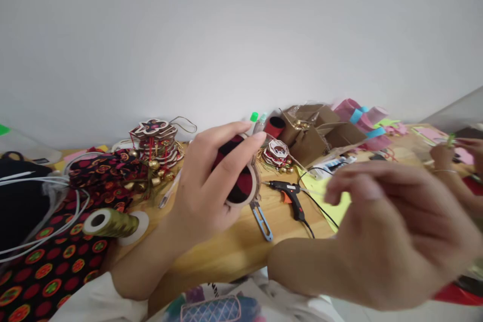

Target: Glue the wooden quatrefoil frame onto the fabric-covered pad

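My left hand (pixel 206 181) is closed around a round piece (pixel 241 186) with a pale wooden rim and a dark red and black face; its fingers cover part of it. On the right, my right hand (pixel 388 231) is raised and smeared by motion. Its fingers are curled into a pinch, and a faint pale strand seems to run from the fingertips. Between the hands, a black glue gun (pixel 290 193) with an orange trigger lies on the wooden table (pixel 211 256). A blue-handled cutter (pixel 262 221) rests just below the round piece.
To the left stand a stack of wooden ornaments (pixel 156 143), gold bells (pixel 154 171), a spool of olive thread (pixel 113 224) and patterned cloth (pixel 45 261). Behind are a cardboard box (pixel 307 141) and pink rolls (pixel 358 121). Another person's hands (pixel 445 156) are at far right.
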`<state>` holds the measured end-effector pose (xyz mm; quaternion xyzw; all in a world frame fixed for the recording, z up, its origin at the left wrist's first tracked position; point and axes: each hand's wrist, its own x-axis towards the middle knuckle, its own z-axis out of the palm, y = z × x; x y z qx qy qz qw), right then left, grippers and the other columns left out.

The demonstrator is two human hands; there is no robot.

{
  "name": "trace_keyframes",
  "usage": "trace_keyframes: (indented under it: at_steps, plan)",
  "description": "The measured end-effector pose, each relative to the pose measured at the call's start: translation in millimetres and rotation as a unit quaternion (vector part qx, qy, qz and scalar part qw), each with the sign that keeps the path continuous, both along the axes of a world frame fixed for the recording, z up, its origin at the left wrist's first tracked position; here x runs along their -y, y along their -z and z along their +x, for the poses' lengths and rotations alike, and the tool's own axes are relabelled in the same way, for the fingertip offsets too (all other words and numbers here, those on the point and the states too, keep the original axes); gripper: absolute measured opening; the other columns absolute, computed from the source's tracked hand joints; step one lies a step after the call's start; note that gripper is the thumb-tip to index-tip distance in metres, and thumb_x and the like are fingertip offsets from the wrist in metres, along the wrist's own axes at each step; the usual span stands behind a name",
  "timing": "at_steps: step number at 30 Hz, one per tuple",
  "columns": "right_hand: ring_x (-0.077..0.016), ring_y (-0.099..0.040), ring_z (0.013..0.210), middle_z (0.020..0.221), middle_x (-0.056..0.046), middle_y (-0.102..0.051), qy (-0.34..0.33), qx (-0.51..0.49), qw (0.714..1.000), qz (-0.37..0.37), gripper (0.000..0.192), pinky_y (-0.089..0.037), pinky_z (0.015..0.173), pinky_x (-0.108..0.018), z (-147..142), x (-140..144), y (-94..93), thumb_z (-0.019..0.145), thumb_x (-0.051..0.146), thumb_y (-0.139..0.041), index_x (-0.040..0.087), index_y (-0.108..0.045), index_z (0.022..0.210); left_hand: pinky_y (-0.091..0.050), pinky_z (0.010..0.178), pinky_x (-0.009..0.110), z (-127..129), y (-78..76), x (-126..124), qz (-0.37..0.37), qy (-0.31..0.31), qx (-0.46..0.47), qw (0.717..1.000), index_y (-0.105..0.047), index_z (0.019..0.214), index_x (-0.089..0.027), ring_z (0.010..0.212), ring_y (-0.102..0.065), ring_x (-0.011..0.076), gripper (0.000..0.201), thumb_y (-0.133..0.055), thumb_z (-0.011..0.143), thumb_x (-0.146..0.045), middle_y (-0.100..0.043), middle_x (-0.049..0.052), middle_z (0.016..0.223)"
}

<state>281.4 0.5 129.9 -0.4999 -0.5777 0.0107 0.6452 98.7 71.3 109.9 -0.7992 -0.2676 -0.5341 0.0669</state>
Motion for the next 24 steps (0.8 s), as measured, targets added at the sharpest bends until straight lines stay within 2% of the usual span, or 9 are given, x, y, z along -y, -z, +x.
trace_keyframes:
  at_steps: [1, 2, 4, 8, 11, 17, 21, 23, 24]
  plan:
    - [-0.0117, -0.061, 0.059, 0.071, 0.001, -0.068, 0.008, -0.004, 1.0, 0.012, 0.011, -0.047, 0.049, -0.025, -11.0, -1.3, -4.2, 0.085, 0.016, -0.065, 0.024, -0.072, 0.087, -0.047, 0.104, 0.041, -0.5, 0.2, -0.8, 0.012, -0.01, 0.0, 1.0, -0.052, 0.131, -0.023, 0.122, -0.058, 0.0252, 0.048, -0.06, 0.085, -0.009, -0.06, 0.011, 0.13]
    - [-0.0106, -0.061, 0.059, 0.072, 0.001, -0.07, -0.016, 0.018, 0.999, -0.023, 0.012, -0.048, 0.049, -0.024, -21.3, -2.2, -7.5, 0.083, 0.013, -0.067, 0.023, -0.073, 0.086, -0.047, 0.104, 0.041, -0.8, 0.5, -1.6, 0.021, -0.02, 0.002, 1.0, -0.053, 0.131, -0.023, 0.122, -0.058, 0.0258, 0.049, -0.06, 0.085, -0.009, -0.06, 0.011, 0.13]
    - [-0.0102, -0.063, 0.062, 0.074, 0.003, -0.072, -0.046, 0.061, 0.996, -0.047, 0.018, -0.051, 0.052, -0.024, -37.7, -3.3, -11.0, 0.08, 0.008, -0.067, 0.023, -0.072, 0.088, -0.047, 0.104, 0.042, -0.4, 1.3, -3.2, 0.033, -0.044, 0.009, 0.998, -0.054, 0.131, -0.025, 0.121, -0.058, 0.0269, 0.048, -0.061, 0.086, -0.012, -0.06, 0.01, 0.13]
    - [-0.0139, -0.068, 0.065, 0.083, 0.002, -0.076, -0.022, 0.082, 0.996, -0.034, 0.03, -0.058, 0.057, -0.028, -52.8, -5.9, -6.6, 0.08, 0.007, -0.066, 0.03, -0.071, 0.098, -0.046, 0.103, 0.044, 2.5, 3.9, -6.2, 0.046, -0.091, 0.024, 0.995, -0.055, 0.133, -0.029, 0.121, -0.058, 0.0273, 0.044, -0.058, 0.09, -0.019, -0.06, 0.009, 0.129]
    - [-0.0167, -0.071, 0.066, 0.083, 0.001, -0.076, -0.001, 0.084, 0.996, -0.039, 0.033, -0.062, 0.061, -0.031, -57.7, -9.5, -1.9, 0.081, 0.008, -0.066, 0.033, -0.07, 0.101, -0.043, 0.105, 0.046, 3.9, 6.8, -8.5, 0.038, -0.086, 0.035, 0.995, -0.055, 0.134, -0.028, 0.121, -0.057, 0.0292, 0.044, -0.061, 0.091, -0.025, -0.06, 0.011, 0.13]
    - [-0.0183, -0.072, 0.065, 0.081, -0.002, -0.076, 0.019, 0.114, 0.99, -0.076, 0.02, -0.064, 0.062, -0.032, -62.5, -16.0, -6.5, 0.084, 0.012, -0.063, 0.027, -0.071, 0.095, -0.044, 0.103, 0.047, 5.8, 10.2, -11.1, 0.026, -0.111, -0.001, 0.993, -0.053, 0.136, -0.026, 0.121, -0.057, 0.0297, 0.045, -0.06, 0.092, -0.028, -0.06, 0.012, 0.132]
    - [-0.0164, -0.07, 0.062, 0.079, -0.001, -0.075, 0.05, 0.118, 0.987, -0.095, 0.016, -0.063, 0.059, -0.03, -54.6, -15.7, -8.6, 0.082, 0.013, -0.067, 0.025, -0.072, 0.091, -0.043, 0.103, 0.047, 8.2, 10.9, -12.1, 0.006, -0.097, 0.0, 0.995, -0.053, 0.135, -0.026, 0.121, -0.057, 0.0299, 0.045, -0.061, 0.091, -0.027, -0.061, 0.012, 0.131]
    - [-0.0156, -0.07, 0.062, 0.082, -0.002, -0.075, 0.032, 0.133, 0.985, -0.107, 0.015, -0.062, 0.057, -0.029, -48.9, -15.0, -5.0, 0.083, 0.014, -0.067, 0.024, -0.072, 0.093, -0.043, 0.103, 0.048, 8.2, 11.1, -12.6, -0.002, -0.086, -0.008, 0.996, -0.053, 0.135, -0.027, 0.121, -0.058, 0.0296, 0.045, -0.06, 0.091, -0.023, -0.06, 0.011, 0.132]
    - [-0.0158, -0.07, 0.063, 0.085, -0.003, -0.075, -0.003, 0.138, 0.984, -0.117, 0.017, -0.062, 0.057, -0.029, -46.9, -14.9, -2.1, 0.084, 0.014, -0.066, 0.023, -0.072, 0.096, -0.043, 0.102, 0.048, 7.8, 11.1, -12.9, -0.002, -0.083, -0.012, 0.997, -0.053, 0.135, -0.028, 0.121, -0.058, 0.0296, 0.045, -0.06, 0.091, -0.022, -0.06, 0.011, 0.131]
